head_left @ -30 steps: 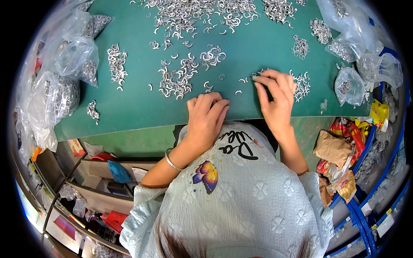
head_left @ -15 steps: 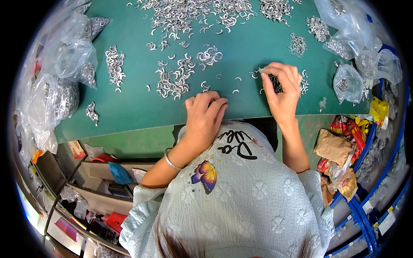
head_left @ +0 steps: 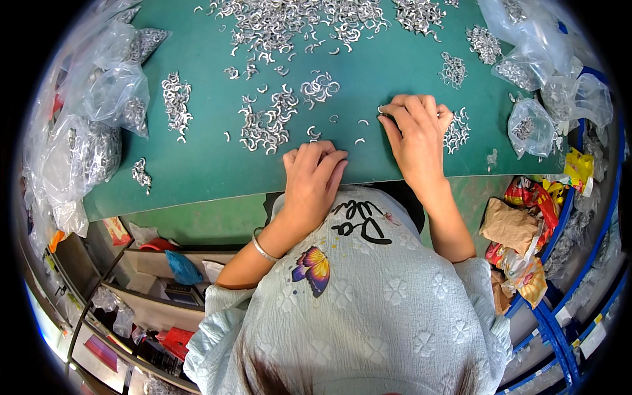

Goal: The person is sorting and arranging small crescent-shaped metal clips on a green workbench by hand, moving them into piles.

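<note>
My left hand (head_left: 311,174) rests at the table's near edge with its fingers curled down. A small crescent-shaped metal piece (head_left: 314,133) lies just beyond its fingertips, and whatever those fingers hold is hidden. Over the green tabletop to the right, my right hand (head_left: 416,138) is bent, thumb and forefinger drawn together round a small curved metal piece (head_left: 380,110) that peeks out at the tips. A pile of similar curved pieces (head_left: 457,131) lies partly behind that hand. Between the hands are a few loose pieces (head_left: 359,140). Left of them spreads a larger cluster (head_left: 264,128).
A big heap of curved pieces (head_left: 270,23) covers the far middle of the green table (head_left: 217,164). Clear bags (head_left: 92,151) of metal parts line the left side; more bags (head_left: 532,128) stand at right. Below the right edge lie a brown paper bag (head_left: 510,224) and blue racking (head_left: 556,336).
My right hand has shifted left, away from the right-hand pile, and turned so its back shows more. More of that pile is uncovered. My left hand stays almost in place.
</note>
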The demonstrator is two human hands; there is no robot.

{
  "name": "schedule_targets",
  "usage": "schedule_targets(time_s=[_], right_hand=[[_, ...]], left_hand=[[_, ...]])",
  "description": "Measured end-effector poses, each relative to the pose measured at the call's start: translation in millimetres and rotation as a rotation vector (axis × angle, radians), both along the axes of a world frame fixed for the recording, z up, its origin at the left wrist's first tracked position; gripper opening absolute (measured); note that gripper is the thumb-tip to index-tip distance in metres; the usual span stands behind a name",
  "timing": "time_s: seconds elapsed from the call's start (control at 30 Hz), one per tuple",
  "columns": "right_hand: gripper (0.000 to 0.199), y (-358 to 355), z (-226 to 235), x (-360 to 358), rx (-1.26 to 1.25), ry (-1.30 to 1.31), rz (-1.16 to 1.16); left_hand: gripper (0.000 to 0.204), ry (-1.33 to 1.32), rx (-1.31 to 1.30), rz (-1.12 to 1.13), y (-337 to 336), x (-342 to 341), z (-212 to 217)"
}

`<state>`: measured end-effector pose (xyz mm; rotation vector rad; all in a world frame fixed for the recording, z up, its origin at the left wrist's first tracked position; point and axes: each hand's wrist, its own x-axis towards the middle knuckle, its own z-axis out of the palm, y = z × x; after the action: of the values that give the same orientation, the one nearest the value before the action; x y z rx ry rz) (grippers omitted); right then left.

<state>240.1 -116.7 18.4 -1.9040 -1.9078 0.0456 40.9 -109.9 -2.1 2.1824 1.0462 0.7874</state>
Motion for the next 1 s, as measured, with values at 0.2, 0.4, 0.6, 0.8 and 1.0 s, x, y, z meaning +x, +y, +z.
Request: schedule_targets(time_s=[0.2, 0.4, 0.6, 0.8, 1.0], right_hand=[[0.012, 3.5, 0.2, 1.0, -0.012, 0.024, 0.018], [0.011, 10.3, 2.4, 16.0, 0.035, 0.215, -0.011], [0.009, 47.1, 4.6, 60.0, 0.086, 0.483, -0.119], [0.017, 130.6, -9.7, 144.5, 0.273, 0.318, -0.3], [0.02, 171.8, -28.5, 197.9, 0.226, 0.138, -0.339]], left_hand=[[0.027, -0.008, -0.002, 0.002, -0.1, 0.3, -1.6], [0.026, -0.014, 0.0, 0.01, -0.7, 0.7, -3.5], [0.027, -0.033, 0.016, 0.02, -1.4, -0.3, -6.8], [0.028, -0.065, 0.067, 0.01, 0.2, 1.1, -12.4], [0.028, -0.078, 0.09, -0.003, 1.4, -0.6, -15.1]])
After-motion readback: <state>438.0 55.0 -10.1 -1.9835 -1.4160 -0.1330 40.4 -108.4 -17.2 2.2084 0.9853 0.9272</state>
